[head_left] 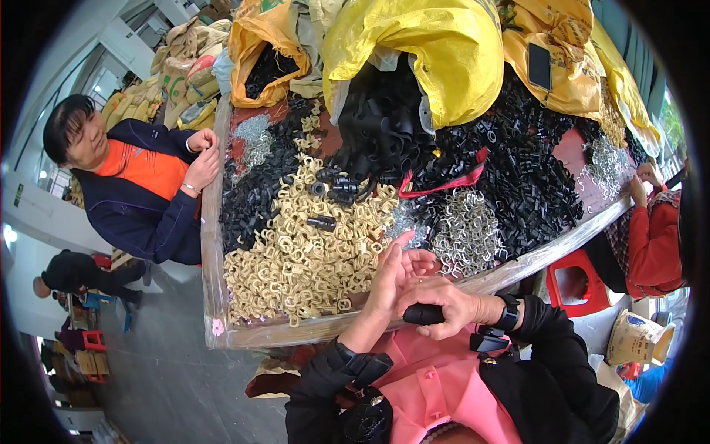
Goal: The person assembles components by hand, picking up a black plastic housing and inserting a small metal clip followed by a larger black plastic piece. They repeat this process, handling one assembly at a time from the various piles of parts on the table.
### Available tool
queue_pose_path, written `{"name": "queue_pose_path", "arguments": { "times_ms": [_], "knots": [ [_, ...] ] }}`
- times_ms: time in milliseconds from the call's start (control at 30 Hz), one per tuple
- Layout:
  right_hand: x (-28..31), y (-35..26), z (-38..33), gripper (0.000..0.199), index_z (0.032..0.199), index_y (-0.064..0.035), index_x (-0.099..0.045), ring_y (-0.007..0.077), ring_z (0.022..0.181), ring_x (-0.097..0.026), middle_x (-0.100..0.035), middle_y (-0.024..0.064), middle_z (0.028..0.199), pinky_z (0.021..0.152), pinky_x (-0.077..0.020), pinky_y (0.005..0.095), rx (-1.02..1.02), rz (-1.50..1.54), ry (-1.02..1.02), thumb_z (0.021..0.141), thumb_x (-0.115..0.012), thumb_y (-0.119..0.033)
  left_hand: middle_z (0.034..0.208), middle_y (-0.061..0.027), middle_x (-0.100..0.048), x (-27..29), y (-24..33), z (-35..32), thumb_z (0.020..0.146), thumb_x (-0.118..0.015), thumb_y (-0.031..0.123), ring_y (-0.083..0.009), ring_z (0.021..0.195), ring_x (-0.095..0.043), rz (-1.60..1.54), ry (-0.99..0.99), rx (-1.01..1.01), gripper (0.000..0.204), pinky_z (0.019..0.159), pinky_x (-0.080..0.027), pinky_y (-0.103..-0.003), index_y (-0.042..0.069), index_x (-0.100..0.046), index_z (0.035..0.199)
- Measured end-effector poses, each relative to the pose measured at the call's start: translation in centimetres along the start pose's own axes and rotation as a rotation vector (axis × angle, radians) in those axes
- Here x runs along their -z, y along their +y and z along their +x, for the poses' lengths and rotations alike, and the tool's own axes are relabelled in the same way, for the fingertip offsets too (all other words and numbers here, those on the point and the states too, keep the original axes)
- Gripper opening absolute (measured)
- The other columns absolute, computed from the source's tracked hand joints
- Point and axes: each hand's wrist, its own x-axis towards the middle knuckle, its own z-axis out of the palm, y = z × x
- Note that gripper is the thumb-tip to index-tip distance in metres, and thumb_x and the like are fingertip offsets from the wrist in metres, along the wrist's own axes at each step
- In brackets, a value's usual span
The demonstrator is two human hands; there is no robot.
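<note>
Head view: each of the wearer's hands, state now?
Left hand: open, fingers spread.
Right hand: closed, holding a black rounded piece.

Black jacket sleeves [566, 351], buttoned pink top [425, 388], dark right wristband [509, 313]

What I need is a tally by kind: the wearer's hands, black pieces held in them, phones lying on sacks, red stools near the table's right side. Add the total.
Wearer's hands: 2 (left hand, right hand)
Black piece in the right hand: 1
Phone on a sack: 1
Red stool: 1
Total: 5
</note>
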Motion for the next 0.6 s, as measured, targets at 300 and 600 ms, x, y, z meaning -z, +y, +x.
{"name": "queue_pose_path", "arguments": {
  "times_ms": [300,600],
  "knots": [
    [1.7,-0.2,-1.3,0.029,0.088,-0.0016,-0.056,0.0259,0.077,-0.057,-0.059,0.0107,0.083,0.071,-0.045,0.0335,-0.109,0.033,0.034,0.066,-0.061,-0.02,0.097,-0.0119,-0.055,-2.0,-1.0,1.4,0.086,-0.041,0.044,-0.014,0.085,-0.051,-0.123,0.014,-0.008,0.058,0.078,-0.041,-0.027,0.003,-0.029,0.126],
    [12.4,-5.0,-12.7,0.034,0.09,-0.0016,-0.059,0.0255,0.081,-0.057,-0.06,0.0111,0.087,0.073,-0.0441,0.0344,-0.501,-0.186,-0.306,0.07,-0.065,-0.029,0.092,-0.0097,-0.058,0.3,-0.5,2.9,0.085,-0.05,0.014,-0.0132,0.081,-0.056,0.312,0.165,-0.058,0.03,0.075,-0.045,-0.025,0.0,-0.047,0.111]
  ]
}}
